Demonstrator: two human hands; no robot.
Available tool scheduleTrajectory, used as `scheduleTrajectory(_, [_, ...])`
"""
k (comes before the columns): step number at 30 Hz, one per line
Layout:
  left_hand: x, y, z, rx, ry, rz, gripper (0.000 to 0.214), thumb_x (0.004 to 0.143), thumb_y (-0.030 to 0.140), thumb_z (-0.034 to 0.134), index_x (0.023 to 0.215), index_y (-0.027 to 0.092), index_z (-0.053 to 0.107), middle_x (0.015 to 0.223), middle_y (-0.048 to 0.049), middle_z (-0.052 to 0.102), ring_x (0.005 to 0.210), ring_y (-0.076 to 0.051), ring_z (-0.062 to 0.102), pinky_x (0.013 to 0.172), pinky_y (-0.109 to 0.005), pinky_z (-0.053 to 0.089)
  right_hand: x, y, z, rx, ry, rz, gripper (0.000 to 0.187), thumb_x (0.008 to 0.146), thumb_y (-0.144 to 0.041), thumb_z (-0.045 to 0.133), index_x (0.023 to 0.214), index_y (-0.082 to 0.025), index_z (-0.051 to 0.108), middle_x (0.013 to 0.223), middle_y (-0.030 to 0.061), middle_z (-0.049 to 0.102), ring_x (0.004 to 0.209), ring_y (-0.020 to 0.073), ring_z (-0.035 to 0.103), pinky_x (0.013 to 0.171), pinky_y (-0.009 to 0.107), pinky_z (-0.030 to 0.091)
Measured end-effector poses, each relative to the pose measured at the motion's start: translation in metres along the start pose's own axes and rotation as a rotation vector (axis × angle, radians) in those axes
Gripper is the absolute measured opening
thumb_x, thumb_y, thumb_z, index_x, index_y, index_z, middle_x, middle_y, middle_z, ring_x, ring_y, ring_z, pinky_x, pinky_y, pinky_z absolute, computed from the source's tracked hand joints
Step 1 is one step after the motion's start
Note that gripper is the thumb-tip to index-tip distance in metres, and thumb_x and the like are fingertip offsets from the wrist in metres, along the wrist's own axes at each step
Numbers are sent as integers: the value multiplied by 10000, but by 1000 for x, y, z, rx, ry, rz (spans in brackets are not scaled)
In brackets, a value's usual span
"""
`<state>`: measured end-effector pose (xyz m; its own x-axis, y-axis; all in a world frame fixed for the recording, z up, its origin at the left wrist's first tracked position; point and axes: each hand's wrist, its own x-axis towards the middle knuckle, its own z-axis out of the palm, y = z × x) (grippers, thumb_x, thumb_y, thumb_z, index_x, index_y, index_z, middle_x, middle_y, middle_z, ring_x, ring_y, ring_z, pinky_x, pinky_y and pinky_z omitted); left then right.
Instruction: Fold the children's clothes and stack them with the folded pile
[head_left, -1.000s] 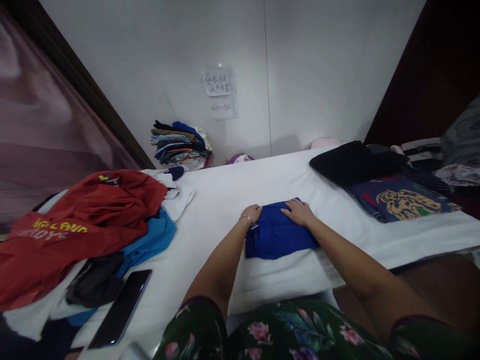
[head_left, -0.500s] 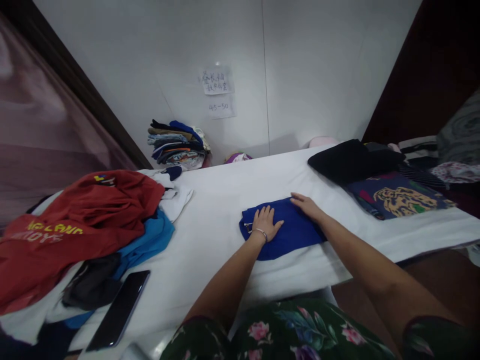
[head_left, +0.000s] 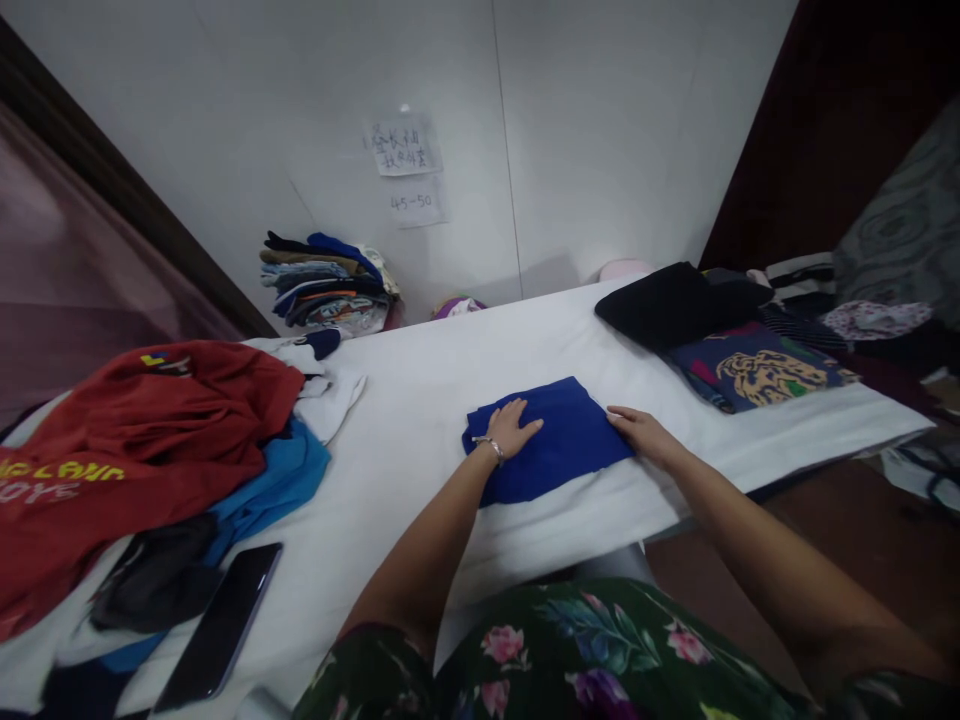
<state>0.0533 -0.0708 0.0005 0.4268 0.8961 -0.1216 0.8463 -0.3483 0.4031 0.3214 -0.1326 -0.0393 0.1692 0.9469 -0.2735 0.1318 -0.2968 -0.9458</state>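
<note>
A folded blue garment lies flat on the white-covered table in front of me. My left hand rests palm down on its left part, fingers stretched out, with a bracelet at the wrist. At the garment's right edge is my right hand, its fingers extended and their tips touching the cloth. The underside of that hand and its thumb are hidden.
To the left lie a heap with a red garment, a bright blue one and a phone. A folded clothes stack stands by the wall. At right are black cloth and a patterned garment.
My right hand has moved from the garment's far right corner down along its right edge. My left hand stays on the cloth. The view has shifted a little to the right.
</note>
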Motion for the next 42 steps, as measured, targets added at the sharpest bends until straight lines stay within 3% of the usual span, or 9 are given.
scheduleTrajectory(4, [-36, 6, -8, -6, 72, 90, 646, 868, 577, 385, 1405, 221, 344, 1503, -82, 285, 1396, -230, 202, 1134, -454, 117, -7, -4, 0, -43, 20, 22, 542, 783, -449, 597, 1243, -164, 558, 1076, 94, 681, 959, 237, 639, 772, 335, 530])
scheduleTrajectory(8, [-79, 5, 13, 141, 63, 231, 749, 790, 613, 507, 1411, 230, 341, 1501, -101, 282, 1396, -282, 186, 1119, -533, 85, -7, -10, 5, -10, -10, -18, 562, 767, -442, 630, 1249, -165, 549, 1086, 97, 678, 982, 248, 635, 837, 360, 519])
scheduleTrajectory(13, [-96, -1, 28, 200, 65, 266, 794, 736, 545, 623, 1406, 212, 355, 1490, -126, 298, 1390, -301, 200, 1116, -535, 120, -5, -7, 9, 27, -74, -52, 585, 768, -362, 637, 1296, -155, 493, 932, 76, 705, 826, 221, 663, 789, 360, 535])
scheduleTrajectory(16, [-100, -11, 22, 129, 117, 296, 677, 801, 510, 557, 1390, 228, 379, 1473, -102, 342, 1380, -271, 243, 1125, -511, 138, -4, 3, 1, -62, -69, -139, 557, 787, -372, 597, 1298, -174, 494, 944, 63, 696, 829, 209, 651, 804, 364, 528])
scheduleTrajectory(20, [-108, -45, 9, 133, 288, 221, 481, 900, 251, 364, 1380, 235, 394, 1440, -60, 406, 1368, -199, 281, 1129, -448, 192, -5, 19, -26, -334, 20, -395, 521, 810, -334, 516, 1320, -233, 480, 1205, 67, 609, 1059, 241, 583, 928, 414, 471])
scheduleTrajectory(24, [-106, -83, -3, 296, 287, 140, 632, 799, 81, 379, 1419, 192, 326, 1491, -70, 311, 1390, -209, 226, 1118, -431, 215, 0, 24, -49, -730, -47, -676, 611, 794, -318, 535, 1386, -244, 401, 1436, 48, 403, 1320, 263, 357, 1103, 455, 280])
scheduleTrajectory(27, [-94, -91, -11, 391, 210, 210, 675, 772, 50, 387, 1431, 162, 299, 1522, -85, 223, 1408, -213, 160, 1121, -426, 190, 9, 17, -48, -827, -154, -755, 647, 816, -328, 510, 1429, -228, 328, 1503, 38, 279, 1369, 247, 273, 1127, 438, 242])
scheduleTrajectory(35, [-54, -86, -26, 436, -23, 548, 801, 711, 70, 470, 1461, 188, 215, 1526, -79, 214, 1417, -200, 111, 1137, -425, 81, 32, -6, -19, -813, -290, -915, 595, 798, -340, 568, 1373, -277, 428, 1509, -19, 251, 1363, 250, 288, 1120, 431, 274])
scheduleTrajectory(42, [-45, -85, -17, 448, -14, 654, 679, 806, 247, 497, 1444, 177, 277, 1517, -105, 235, 1409, -241, 147, 1129, -444, 74, 40, 9, -18, -760, -317, -977, 537, 834, -398, 528, 1354, -277, 463, 1517, 14, 238, 1379, 265, 244, 1126, 449, 242])
